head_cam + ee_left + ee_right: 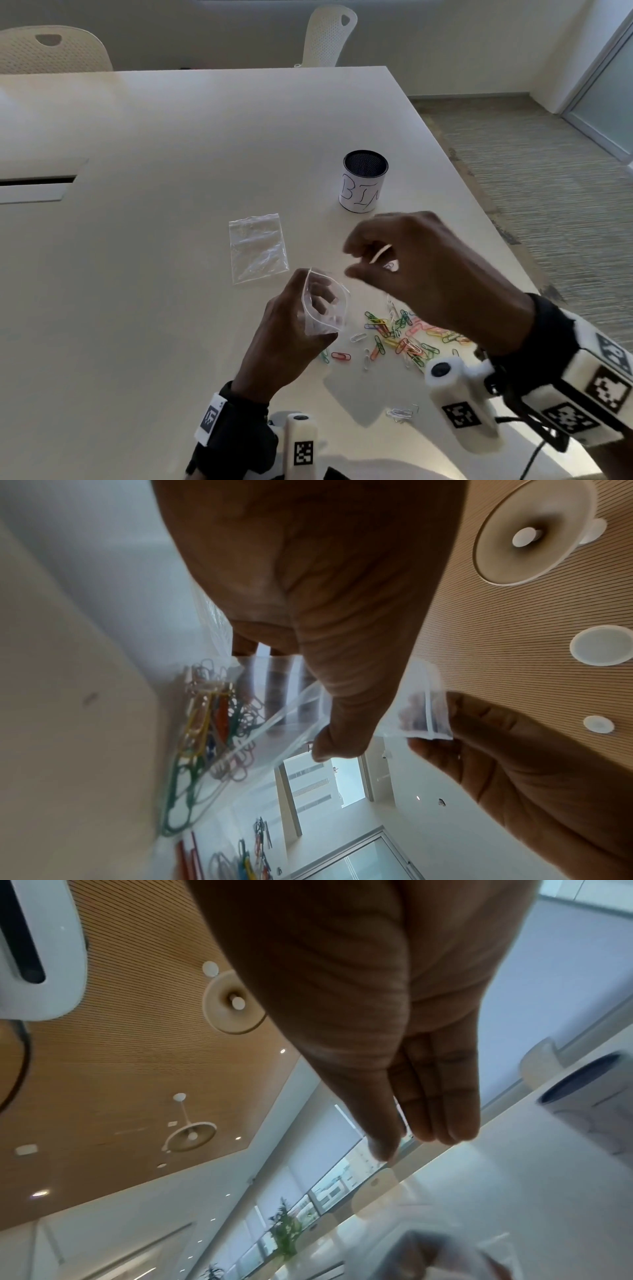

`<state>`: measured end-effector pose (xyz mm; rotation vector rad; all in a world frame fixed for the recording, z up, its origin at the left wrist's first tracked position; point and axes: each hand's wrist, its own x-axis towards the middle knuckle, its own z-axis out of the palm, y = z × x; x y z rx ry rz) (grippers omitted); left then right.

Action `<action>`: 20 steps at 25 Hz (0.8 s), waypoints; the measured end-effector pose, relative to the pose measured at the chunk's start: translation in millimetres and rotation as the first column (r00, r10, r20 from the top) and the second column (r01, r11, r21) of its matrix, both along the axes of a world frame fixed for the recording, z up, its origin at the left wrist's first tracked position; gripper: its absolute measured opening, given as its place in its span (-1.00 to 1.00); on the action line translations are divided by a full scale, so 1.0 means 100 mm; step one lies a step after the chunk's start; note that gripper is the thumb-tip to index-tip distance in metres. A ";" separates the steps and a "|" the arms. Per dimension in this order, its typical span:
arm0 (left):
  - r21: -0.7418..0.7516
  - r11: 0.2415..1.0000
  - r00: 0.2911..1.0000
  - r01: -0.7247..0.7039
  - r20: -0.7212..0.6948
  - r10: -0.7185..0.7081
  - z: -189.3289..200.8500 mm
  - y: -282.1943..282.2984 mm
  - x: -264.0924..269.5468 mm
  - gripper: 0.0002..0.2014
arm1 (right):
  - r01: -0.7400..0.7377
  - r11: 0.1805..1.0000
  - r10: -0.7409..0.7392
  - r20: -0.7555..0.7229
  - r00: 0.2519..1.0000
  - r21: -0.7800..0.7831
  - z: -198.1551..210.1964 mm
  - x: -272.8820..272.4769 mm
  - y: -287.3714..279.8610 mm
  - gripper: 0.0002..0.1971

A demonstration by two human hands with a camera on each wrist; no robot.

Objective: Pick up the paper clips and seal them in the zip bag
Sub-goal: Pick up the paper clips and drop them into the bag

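A cream-white surface is seen. The paper clips at 5 o'clock of centre are coloured green, yellow, orange, pink, blue, red and white. Both zip bags are clear: one lying flat, one held. The bin at 1 o'clock is black mesh, wrapped in white paper lettered in black. The wrist bands are black and white, patterned with square codes.

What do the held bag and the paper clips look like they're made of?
Held bag: thin clear plastic film, glossy; fingers show through it. Paper clips: bent wire, seemingly colour-coated in green, red, yellow and pink, some white or bare; the metal core is assumed.
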<state>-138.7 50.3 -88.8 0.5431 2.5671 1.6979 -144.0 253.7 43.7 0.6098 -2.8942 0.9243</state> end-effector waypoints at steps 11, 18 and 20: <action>-0.052 0.996 0.997 -0.078 0.004 0.078 0.01 -0.25 0.01 -0.44 | -0.449 0.880 0.396 0.282 0.874 0.154 -1.09 0.20 0.05 -0.74; -0.059 0.998 0.999 -0.035 0.021 0.037 0.02 -0.13 0.02 -0.45 | -0.347 0.897 0.297 0.209 0.932 0.273 -1.17 0.06 0.49 -0.87; -0.075 0.997 1.000 -0.009 0.018 0.011 0.03 -0.05 0.01 -0.46 | -0.247 0.941 0.209 0.178 0.962 0.230 -1.13 -0.06 0.66 -0.91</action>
